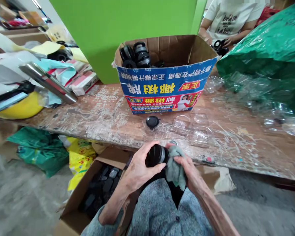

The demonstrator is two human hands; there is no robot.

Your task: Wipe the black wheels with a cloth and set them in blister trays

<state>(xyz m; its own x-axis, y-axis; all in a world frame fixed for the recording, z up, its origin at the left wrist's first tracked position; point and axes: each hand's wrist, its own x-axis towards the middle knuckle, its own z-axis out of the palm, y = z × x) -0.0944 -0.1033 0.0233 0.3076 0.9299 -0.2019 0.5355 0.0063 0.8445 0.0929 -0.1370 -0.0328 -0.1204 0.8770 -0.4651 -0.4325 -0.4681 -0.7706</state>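
A black, round, ribbed container (157,155), possibly a jar or lens-like case, is gripped in my left hand (137,167), fingers curled round its side. My right hand (188,168) clutches a grey-green cloth (176,167) and presses it against the container's right end. Both hands are close together in front of my body, just short of the bench edge. Beyond them on the bench lies a black round piece (152,122) in clear plastic. Clear plastic blister trays (201,132) rest to its right. The container's far side is hidden by my fingers and the cloth.
A blue printed carton (167,87) holding black round parts stands on the worn wooden bench (100,111). Below left, an open cardboard box (73,205) holds dark pieces. A green plastic bag (265,62) is at right; a co-worker (231,23) handles black parts behind.
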